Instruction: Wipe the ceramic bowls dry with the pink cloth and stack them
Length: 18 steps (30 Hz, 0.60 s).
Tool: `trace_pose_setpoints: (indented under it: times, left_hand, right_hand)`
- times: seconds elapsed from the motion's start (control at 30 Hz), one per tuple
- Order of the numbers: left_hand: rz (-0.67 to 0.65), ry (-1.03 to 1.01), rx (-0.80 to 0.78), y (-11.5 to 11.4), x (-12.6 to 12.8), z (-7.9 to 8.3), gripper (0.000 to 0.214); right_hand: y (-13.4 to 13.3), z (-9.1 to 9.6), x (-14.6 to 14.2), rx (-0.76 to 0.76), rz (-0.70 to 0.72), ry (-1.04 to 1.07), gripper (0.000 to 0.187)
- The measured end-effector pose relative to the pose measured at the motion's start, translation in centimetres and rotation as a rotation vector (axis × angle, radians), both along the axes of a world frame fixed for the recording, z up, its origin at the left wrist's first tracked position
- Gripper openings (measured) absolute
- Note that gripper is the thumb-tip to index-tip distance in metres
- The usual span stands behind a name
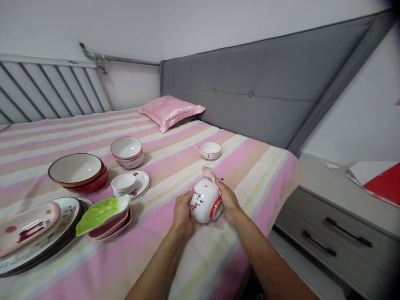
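A white bowl with small red flowers, dark lettering and a red foot ring is tipped on its side between my hands, above the bed's front edge. My left hand grips it from the left, thumb on the upper side. On the right, my right hand is closed on a thin pale cloth, pressing it against the bowl near the foot. Part of the cloth shows beneath the bowl too. Just beyond them a smaller matching bowl stands upright on the striped sheet.
To the left stand stacked bowls, large red-rimmed bowls, small dishes on plates, green and pink leaf-shaped dishes and large plates. A pink pillow lies by the grey headboard. A nightstand is at right.
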<state>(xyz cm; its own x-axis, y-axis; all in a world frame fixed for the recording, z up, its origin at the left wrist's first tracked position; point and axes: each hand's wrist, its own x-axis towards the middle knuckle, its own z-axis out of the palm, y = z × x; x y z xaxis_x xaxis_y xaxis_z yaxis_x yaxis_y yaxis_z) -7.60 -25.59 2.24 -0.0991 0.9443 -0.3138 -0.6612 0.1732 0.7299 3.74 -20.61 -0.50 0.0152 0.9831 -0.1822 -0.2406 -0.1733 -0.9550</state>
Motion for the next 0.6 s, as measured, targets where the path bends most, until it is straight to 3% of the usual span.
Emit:
trace_pose_setpoints:
  times: [0.13, 0.2, 0.3, 0.37, 0.47, 0.6]
  left_hand:
    - [0.003, 0.039, 0.023, 0.0, 0.3, -0.6, 0.033]
    - [0.001, 0.049, 0.033, 0.0, 0.3, -0.7, 0.033]
    - [0.03, 0.056, 0.051, 0.3, 0.0, -0.8, 0.03]
    - [0.059, 0.061, 0.063, 0.5, -0.4, -0.9, 0.025]
    - [0.076, 0.073, 0.061, 0.7, -1.2, -0.7, 0.016]
    - [0.04, 0.094, 0.048, 0.8, -2.1, 0.1, 0.01]
  right_hand:
    - [-0.6, -0.2, 0.1, 0.094, 0.024, -0.025, 0.051]
    - [-1.5, 0.2, 0.2, 0.289, 0.044, -0.161, 0.05]
    - [-3.4, 1.1, 0.1, 0.651, 0.072, -0.524, 0.043]
    - [-4.6, 1.6, 0.0, 0.801, 0.13, -0.736, 0.039]
    - [-5.9, 2.0, -0.3, 0.918, 0.232, -0.931, 0.037]
    - [-6.3, 2.2, -0.5, 1.004, 0.269, -0.995, 0.032]
